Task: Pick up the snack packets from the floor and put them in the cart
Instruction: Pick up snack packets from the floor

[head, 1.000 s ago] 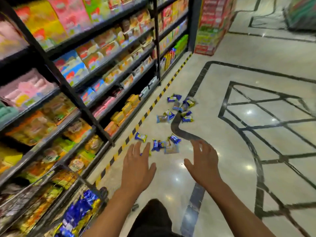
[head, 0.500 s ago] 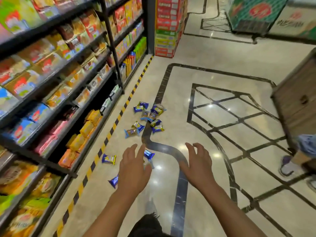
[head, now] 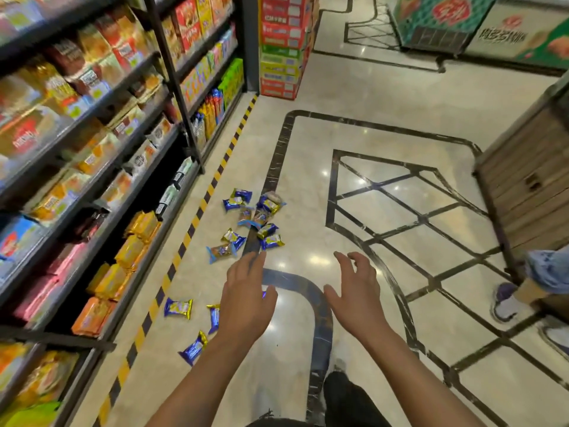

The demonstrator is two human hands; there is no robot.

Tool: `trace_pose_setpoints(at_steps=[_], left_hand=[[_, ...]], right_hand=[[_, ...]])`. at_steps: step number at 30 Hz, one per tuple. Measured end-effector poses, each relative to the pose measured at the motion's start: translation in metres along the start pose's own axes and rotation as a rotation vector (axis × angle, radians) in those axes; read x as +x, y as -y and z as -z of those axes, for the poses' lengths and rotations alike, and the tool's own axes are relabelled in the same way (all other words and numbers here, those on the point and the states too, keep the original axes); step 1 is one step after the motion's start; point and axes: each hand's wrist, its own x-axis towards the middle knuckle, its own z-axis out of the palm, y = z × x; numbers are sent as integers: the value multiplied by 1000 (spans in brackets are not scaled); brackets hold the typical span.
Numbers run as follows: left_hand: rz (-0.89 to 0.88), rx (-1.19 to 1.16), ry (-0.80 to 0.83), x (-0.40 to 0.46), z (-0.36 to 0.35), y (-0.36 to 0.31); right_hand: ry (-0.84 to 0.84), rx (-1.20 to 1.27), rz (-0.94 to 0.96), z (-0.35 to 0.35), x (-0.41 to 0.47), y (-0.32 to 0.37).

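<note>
Both of your arms extend forward and down over the floor [head: 308,167], palms facing down. Your left hand [head: 246,298] hovers with fingers straight and slightly spread; its grip is apart and holds nothing. Your right hand [head: 355,292] hovers beside it, well apart, fingers spread and lightly bent at the tips; its grip is likewise apart and holds nothing. The snack packets [head: 252,220] lie on the floor: a main cluster ahead of your fingertips, on and around the dark inlay line, and three loose packets [head: 178,308] nearer you, left of your left forearm, close to the striped tape in front of the shelves [head: 92,180]. Compared with half a second ago, the loose packets sit lower in view and both hands reach closer to the main cluster.
</note>
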Motion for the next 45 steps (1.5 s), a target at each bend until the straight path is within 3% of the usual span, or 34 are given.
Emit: trace_pose_setpoints(at_steps=[8,19,26,45], left_hand=[[117,97,-20,75,-19,-14],[270,294,-57,200,-56,-106],[296,347,-8,260,-62,-136],[301,239,12,544,-73,-114]], right_hand=[[60,44,24,5,107,-32],[99,-23,194,68,286,-101],[97,44,136,106,375,-141],[220,-15,161,94,610,-91]])
